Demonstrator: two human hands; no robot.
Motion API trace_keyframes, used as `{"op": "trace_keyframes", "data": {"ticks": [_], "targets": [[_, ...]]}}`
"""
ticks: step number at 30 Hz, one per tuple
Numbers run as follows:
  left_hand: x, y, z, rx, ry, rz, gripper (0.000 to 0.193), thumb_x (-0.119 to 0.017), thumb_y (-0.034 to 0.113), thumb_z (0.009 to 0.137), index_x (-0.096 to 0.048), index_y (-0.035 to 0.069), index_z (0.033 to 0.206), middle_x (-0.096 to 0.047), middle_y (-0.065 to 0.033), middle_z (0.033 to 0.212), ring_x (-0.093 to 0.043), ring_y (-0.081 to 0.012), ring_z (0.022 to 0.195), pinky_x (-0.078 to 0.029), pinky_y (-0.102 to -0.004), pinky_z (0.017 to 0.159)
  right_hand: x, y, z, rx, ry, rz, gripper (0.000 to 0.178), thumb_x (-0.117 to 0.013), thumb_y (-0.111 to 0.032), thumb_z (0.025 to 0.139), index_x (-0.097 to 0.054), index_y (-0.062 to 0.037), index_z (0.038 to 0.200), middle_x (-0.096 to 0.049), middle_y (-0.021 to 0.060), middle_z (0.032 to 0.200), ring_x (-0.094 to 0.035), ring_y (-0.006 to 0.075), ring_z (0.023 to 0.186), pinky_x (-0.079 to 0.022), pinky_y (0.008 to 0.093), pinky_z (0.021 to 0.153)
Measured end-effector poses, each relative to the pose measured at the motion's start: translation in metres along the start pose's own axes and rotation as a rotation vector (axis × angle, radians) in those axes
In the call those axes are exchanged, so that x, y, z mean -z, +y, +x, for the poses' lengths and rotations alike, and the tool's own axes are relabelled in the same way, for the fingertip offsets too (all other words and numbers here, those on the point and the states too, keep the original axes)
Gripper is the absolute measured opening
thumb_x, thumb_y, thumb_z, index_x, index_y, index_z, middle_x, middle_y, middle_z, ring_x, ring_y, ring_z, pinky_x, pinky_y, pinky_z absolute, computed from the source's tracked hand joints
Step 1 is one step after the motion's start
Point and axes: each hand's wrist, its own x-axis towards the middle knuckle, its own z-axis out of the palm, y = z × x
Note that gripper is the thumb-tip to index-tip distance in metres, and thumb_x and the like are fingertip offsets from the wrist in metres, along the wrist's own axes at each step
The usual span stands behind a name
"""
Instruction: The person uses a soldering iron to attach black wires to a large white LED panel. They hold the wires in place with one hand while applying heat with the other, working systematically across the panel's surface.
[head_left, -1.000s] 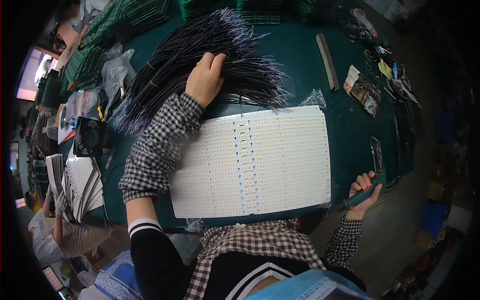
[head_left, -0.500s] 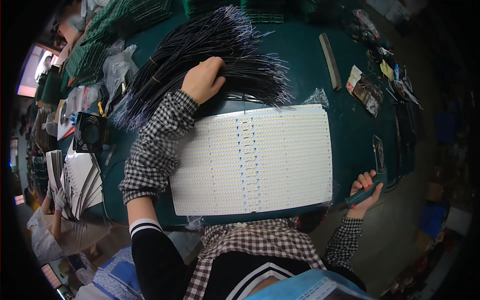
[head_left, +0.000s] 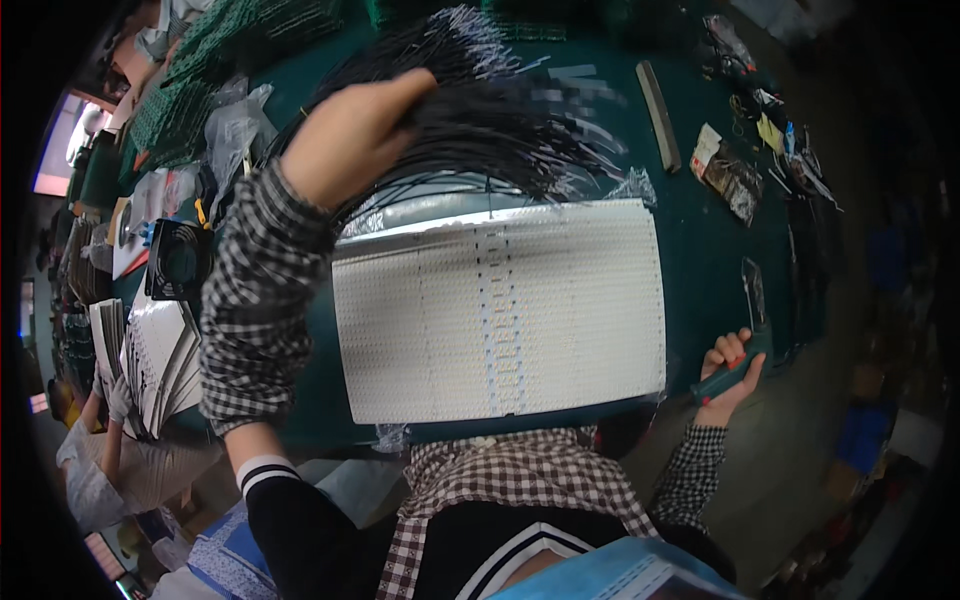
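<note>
My left hand (head_left: 355,135) hides part of the black wires (head_left: 480,125), grip too blurred to tell | white panel (head_left: 570,310) lies between wires and me | grey bar (head_left: 657,115) at right | my right hand (head_left: 739,392) clasps a green-handled tool (head_left: 713,386)

Left hand (head_left: 348,140) raised, further left, black wires (head_left: 480,125) now blurred

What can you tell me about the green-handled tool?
The green-handled tool has a dark green handle, plastic-looking, set at an angle to a slim, shiny front section that looks like metal. The right hand grips the handle, with the front section pointing away from the person. It sits right of the white panel, apart from it. Whether it is switched on can't be told.
</note>
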Motion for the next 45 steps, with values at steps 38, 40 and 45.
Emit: {"op": "trace_keyframes", "data": {"ticks": [38,40,45], "targets": [[0.060,0.088,-0.079,-0.017,-0.450,-0.355,0.042,-0.058,-0.005,0.082,-0.055,-0.003,0.124,-0.065,-0.0212,0.102,-0.067,-0.0299,0.094,-0.052,-0.0370,0.086,0.001,-0.011,0.001,0.023,-0.016,-0.031,0.042,-0.063,-0.029,0.101,-0.047,-0.0012,0.129,-0.046,0.0042,0.094,-0.049,0.0161,0.090,-0.050,0.0364,0.090],[0.006,0.079,-0.088,-0.086,-0.598,-0.584,0.031,-0.058,0.003,0.090,-0.054,0.000,0.120,-0.064,-0.0219,0.092,-0.065,-0.0364,0.084,-0.053,-0.0417,0.077,0.000,-0.010,0.003,0.014,-0.020,-0.031,0.043,-0.063,-0.029,0.101,-0.047,-0.0013,0.129,-0.046,0.0042,0.094,-0.049,0.0161,0.090,-0.050,0.0363,0.090],[-0.078,0.079,-0.099,0.012,-0.477,-0.401,0.031,-0.062,0.014,0.093,-0.054,0.003,0.120,-0.063,-0.0219,0.095,-0.066,-0.0382,0.089,-0.053,-0.0450,0.076,-0.003,-0.003,0.006,-0.025,-0.027,-0.007,0.040,-0.064,-0.025,0.100,-0.047,-0.0007,0.128,-0.046,0.0043,0.095,-0.050,0.0167,0.092,-0.050,0.0368,0.091]]}}
